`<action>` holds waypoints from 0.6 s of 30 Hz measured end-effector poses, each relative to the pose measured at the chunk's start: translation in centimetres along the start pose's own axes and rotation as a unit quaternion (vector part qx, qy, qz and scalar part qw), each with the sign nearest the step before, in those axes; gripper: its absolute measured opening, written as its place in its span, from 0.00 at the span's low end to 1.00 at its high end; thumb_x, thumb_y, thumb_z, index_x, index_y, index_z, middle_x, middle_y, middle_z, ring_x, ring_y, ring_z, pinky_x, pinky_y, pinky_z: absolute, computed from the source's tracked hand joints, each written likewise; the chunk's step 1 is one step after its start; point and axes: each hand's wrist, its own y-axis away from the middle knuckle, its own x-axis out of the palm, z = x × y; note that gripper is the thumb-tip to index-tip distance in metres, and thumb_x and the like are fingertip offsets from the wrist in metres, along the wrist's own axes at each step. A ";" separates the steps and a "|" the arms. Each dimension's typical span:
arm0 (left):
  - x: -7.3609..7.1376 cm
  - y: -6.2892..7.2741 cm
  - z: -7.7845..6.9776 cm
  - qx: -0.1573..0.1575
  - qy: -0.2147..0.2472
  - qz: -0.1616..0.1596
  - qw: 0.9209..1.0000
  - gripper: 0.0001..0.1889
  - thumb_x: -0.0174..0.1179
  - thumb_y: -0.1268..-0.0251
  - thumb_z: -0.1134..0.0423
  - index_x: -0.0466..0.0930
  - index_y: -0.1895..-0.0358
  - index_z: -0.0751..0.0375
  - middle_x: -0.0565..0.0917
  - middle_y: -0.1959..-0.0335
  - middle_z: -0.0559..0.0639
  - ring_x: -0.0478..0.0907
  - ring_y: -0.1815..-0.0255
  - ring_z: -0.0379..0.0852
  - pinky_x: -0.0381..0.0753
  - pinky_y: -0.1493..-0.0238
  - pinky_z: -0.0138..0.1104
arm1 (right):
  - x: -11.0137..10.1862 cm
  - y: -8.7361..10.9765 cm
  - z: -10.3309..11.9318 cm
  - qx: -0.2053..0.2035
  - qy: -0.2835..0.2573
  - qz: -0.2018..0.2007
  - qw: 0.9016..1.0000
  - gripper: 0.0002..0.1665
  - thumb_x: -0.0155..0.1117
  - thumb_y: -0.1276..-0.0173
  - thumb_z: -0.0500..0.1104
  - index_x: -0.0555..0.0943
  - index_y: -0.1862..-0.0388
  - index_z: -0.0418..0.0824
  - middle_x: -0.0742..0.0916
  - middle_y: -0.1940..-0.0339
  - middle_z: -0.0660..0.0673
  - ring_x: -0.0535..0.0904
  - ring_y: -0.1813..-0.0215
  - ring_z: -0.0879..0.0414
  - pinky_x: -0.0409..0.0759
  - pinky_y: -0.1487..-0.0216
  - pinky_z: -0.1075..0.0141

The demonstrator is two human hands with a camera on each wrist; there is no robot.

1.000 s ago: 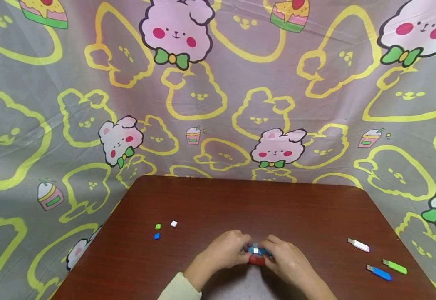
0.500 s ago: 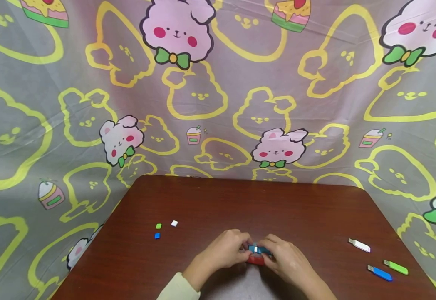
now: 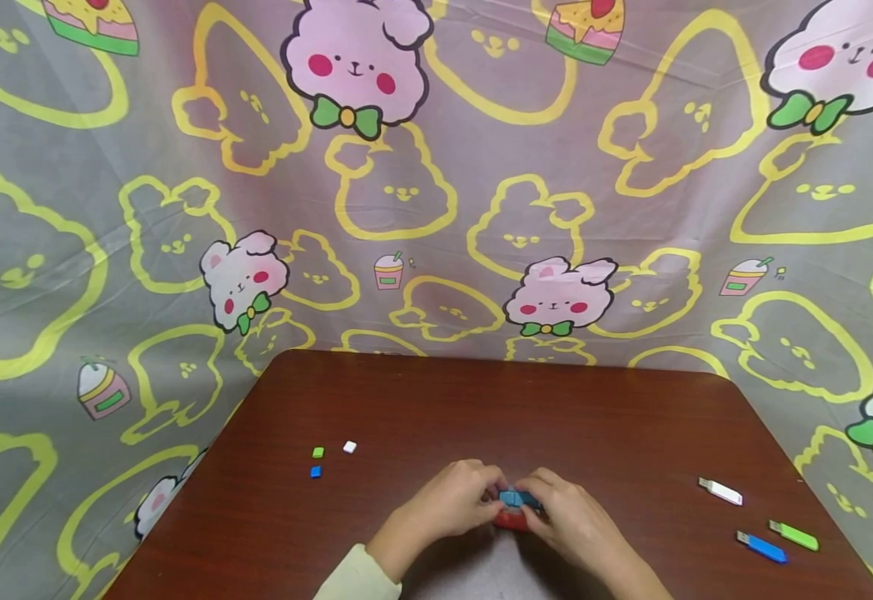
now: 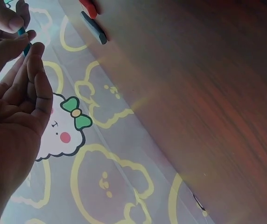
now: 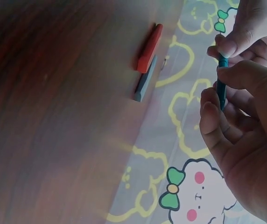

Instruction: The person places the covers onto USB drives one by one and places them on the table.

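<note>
Both hands meet low over the middle of the table around a teal USB flash drive (image 3: 511, 498). My left hand (image 3: 461, 497) pinches its left end, where the cap sits, between thumb and fingers. The other end is pinched by my right hand (image 3: 573, 514); in the right wrist view the teal body (image 5: 221, 93) shows along the fingers. No metal plug shows now. Below the hands lie a red USB drive (image 5: 150, 50) and, beside it, a dark grey one (image 5: 145, 80); in the head view fingers partly cover the red one.
Three small caps lie at the left: green (image 3: 318, 452), blue (image 3: 316, 472) and white (image 3: 350, 447). Uncapped drives lie at the right: white (image 3: 721, 492), blue (image 3: 762, 547) and green (image 3: 793, 535). A patterned cloth (image 3: 436, 250) hangs around the brown table (image 3: 406, 400).
The metal plug that showed between the two teal parts is now covered, and the parts sit together. Both hands stay in nearly the same place.
</note>
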 end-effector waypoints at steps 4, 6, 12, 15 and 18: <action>0.0 0.0 0.0 0.009 -0.004 -0.004 1.000 0.05 0.71 0.38 0.60 0.86 0.61 0.52 0.84 0.68 0.38 0.76 0.67 0.26 0.72 0.65 0.17 | -0.1 0.0 0.0 -0.005 0.004 -0.002 1.000 0.14 0.77 0.44 0.38 0.85 0.59 0.44 0.83 0.63 0.56 0.80 0.66 0.66 0.81 0.68 0.69; 0.1 0.0 0.1 0.013 -0.008 -0.006 1.000 0.05 0.71 0.37 0.60 0.86 0.61 0.52 0.84 0.68 0.37 0.76 0.67 0.26 0.72 0.65 0.17 | -0.1 -0.1 0.1 -0.008 0.007 -0.001 1.000 0.14 0.77 0.44 0.38 0.85 0.59 0.44 0.83 0.63 0.56 0.80 0.66 0.66 0.81 0.68 0.69; 0.1 -0.1 0.1 0.027 -0.025 -0.012 0.999 0.05 0.70 0.36 0.60 0.86 0.60 0.53 0.84 0.69 0.38 0.74 0.67 0.26 0.71 0.66 0.17 | -0.2 -0.3 0.2 -0.009 0.013 0.008 1.000 0.13 0.77 0.43 0.38 0.85 0.59 0.43 0.83 0.64 0.56 0.78 0.67 0.66 0.80 0.69 0.70; 0.0 -0.1 0.0 0.028 -0.024 -0.013 0.999 0.04 0.70 0.36 0.61 0.86 0.60 0.53 0.84 0.68 0.39 0.75 0.67 0.27 0.71 0.66 0.17 | -0.2 -0.3 0.2 -0.009 0.015 0.009 1.000 0.13 0.77 0.43 0.38 0.86 0.58 0.43 0.83 0.63 0.55 0.79 0.67 0.66 0.80 0.69 0.69; -0.1 -0.1 -0.1 0.026 -0.022 -0.011 0.999 0.04 0.70 0.35 0.61 0.85 0.60 0.53 0.84 0.68 0.39 0.75 0.67 0.27 0.71 0.66 0.17 | -0.1 -0.4 0.3 -0.016 0.017 0.003 1.000 0.13 0.77 0.43 0.37 0.86 0.59 0.43 0.84 0.63 0.55 0.80 0.66 0.65 0.80 0.69 0.69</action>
